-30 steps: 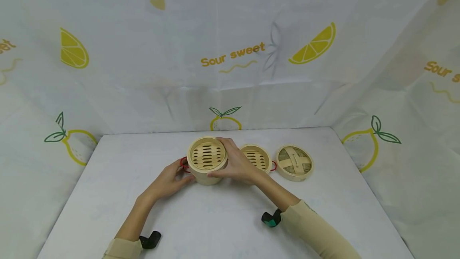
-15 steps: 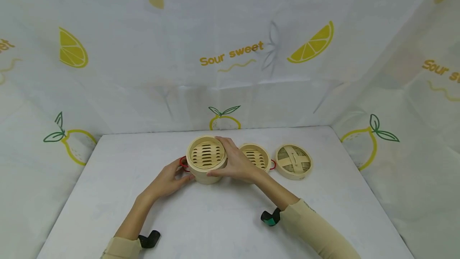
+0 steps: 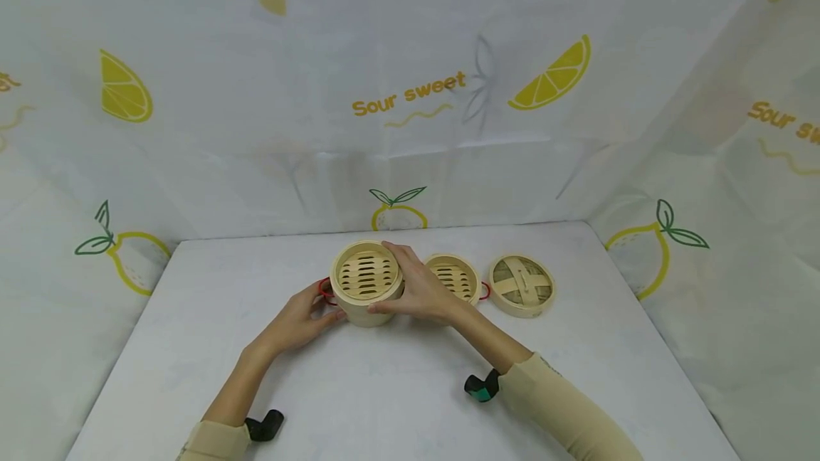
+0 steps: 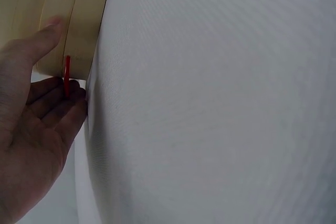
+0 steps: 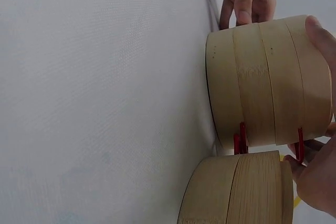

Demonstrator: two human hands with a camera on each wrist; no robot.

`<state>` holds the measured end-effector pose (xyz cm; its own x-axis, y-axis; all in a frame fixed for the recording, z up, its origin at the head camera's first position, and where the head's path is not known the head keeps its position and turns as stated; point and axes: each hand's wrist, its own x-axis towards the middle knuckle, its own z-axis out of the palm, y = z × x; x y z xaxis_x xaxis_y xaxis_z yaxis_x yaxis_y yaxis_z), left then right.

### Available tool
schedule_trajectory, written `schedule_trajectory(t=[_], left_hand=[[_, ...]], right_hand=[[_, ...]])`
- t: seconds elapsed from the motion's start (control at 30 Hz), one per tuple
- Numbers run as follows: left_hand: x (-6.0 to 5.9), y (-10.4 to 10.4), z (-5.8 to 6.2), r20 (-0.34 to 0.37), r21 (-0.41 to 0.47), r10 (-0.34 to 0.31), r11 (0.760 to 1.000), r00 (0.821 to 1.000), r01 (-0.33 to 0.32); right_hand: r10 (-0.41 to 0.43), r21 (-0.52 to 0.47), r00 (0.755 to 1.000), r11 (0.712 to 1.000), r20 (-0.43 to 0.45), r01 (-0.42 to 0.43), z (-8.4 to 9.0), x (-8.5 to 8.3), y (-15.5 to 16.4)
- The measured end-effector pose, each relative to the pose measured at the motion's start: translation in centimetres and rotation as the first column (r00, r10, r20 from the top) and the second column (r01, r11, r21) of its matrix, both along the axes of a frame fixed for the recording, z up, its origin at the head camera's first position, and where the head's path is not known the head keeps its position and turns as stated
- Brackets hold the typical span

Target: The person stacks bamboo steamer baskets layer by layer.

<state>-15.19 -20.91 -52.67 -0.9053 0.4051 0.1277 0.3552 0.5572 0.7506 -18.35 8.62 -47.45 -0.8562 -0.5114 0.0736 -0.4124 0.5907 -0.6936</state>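
Note:
A two-tier stack of small bamboo steamers (image 3: pixel 364 316) stands upright on the white table, its slatted top uncovered. My right hand (image 3: pixel 419 292) grips the upper tier, thumb at the front and fingers round the back right. At the lower left, my left hand (image 3: pixel 297 322) holds the stack with its thumb on the wall and curled fingers by a red handle (image 4: pixel 67 74). More red handles (image 5: pixel 242 137) show on the stack's other side in the right wrist view. Another bamboo steamer (image 5: pixel 231 192) sits close beside it, partly hidden by my right hand in the head view.
A round bamboo lid (image 3: pixel 522 287) with crossed strips lies right of the second steamer, near its red handle (image 3: pixel 485 292). Behind the table (image 3: pixel 410 397) hangs a white cloth (image 3: pixel 256 126) with lemon prints. Black wrist mounts (image 3: pixel 265 425) sit at both sleeves.

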Motion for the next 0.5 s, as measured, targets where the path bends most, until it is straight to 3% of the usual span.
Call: schedule_trajectory(t=[0.5], left_hand=[[0.0, -0.1, 0.0, 0.000, 0.017, -0.012, 1.000, 1.000, 0.012]], right_hand=[[-0.018, -0.019, 0.999, 1.000, -0.034, 0.018, 0.6, 0.4, 2.5]])
